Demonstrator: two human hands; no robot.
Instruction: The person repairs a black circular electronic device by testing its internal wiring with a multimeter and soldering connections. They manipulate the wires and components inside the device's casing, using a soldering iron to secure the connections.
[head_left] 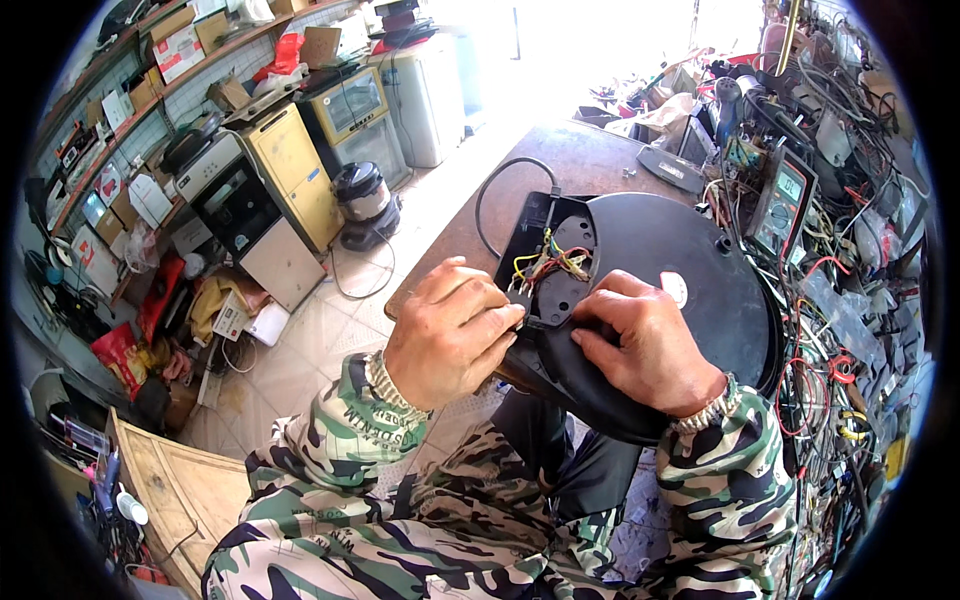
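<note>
A black round appliance base (690,235) lies on the brown workbench, tilted over its near edge toward me. On its left side a compartment (565,300) is uncovered, with a bundle of yellow, red and white wires (550,262) inside. A black cord (483,205) loops out of the compartment's far end. My left hand (450,325) is pinched at the compartment's near left edge; what the fingertips hold is hidden. My right hand (645,340) rests on the base just right of the compartment, fingers curled together. Whatever lies between those fingers cannot be made out.
A multimeter (782,203) stands among tangled cables and parts heaped along the right. The brown workbench (570,160) reaches away beyond the base, with a dark flat piece (670,170) on it. Cabinets (290,170) and a rice-cooker-like appliance (362,195) stand at the left.
</note>
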